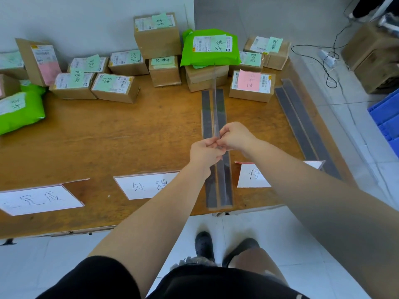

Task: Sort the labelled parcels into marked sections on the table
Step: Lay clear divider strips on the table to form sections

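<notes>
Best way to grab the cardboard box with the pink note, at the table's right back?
Take the box with the pink note by its two short end faces, coming down from above. It lies flat with the label up; its near face is free, but another box sits close behind. Both hands, left hand and right hand, are now pinching a clear strip.

The left forearm (151, 203) covers the right end of the middle paper sign (138, 186), and the right forearm (313, 182) hides all but the first character of the right sign (252, 175). The left sign (38, 199), the green mailer bag (19, 113) and the cartons at far left (8, 63) run off the picture's left edge. Handwriting on the small green notes (160, 20) is too small to read, and the fingers (212, 144) are bunched too tightly to tell apart around the thin clear strip (216, 100).
</notes>
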Demonstrator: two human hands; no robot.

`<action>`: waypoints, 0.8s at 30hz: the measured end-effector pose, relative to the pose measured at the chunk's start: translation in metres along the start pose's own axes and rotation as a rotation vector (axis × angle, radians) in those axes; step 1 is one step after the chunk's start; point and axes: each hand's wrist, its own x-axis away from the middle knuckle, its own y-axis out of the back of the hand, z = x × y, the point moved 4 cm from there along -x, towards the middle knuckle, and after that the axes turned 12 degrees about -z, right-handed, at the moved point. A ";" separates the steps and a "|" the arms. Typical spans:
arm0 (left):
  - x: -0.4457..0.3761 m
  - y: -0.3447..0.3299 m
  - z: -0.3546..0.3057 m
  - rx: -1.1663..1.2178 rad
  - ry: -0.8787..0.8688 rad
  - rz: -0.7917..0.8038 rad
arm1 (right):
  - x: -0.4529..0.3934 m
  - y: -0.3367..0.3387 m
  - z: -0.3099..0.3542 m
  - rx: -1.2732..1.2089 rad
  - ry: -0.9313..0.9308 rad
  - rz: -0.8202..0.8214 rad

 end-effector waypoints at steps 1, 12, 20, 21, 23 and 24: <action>0.001 0.001 0.002 0.002 0.002 0.005 | 0.001 -0.002 0.000 0.015 0.017 0.011; 0.008 0.015 0.011 -0.084 -0.081 0.031 | 0.019 -0.004 -0.005 -0.131 0.055 0.177; 0.009 0.026 0.000 -0.221 -0.146 0.053 | 0.029 -0.022 0.000 -0.110 0.007 -0.051; 0.010 0.027 0.001 -0.226 -0.148 0.059 | 0.031 -0.022 0.000 -0.108 0.004 -0.061; 0.010 0.026 0.000 -0.244 -0.166 0.074 | 0.034 -0.021 -0.001 -0.106 -0.002 -0.078; 0.010 0.025 -0.001 -0.255 -0.176 0.081 | 0.034 -0.020 -0.002 -0.113 -0.009 -0.086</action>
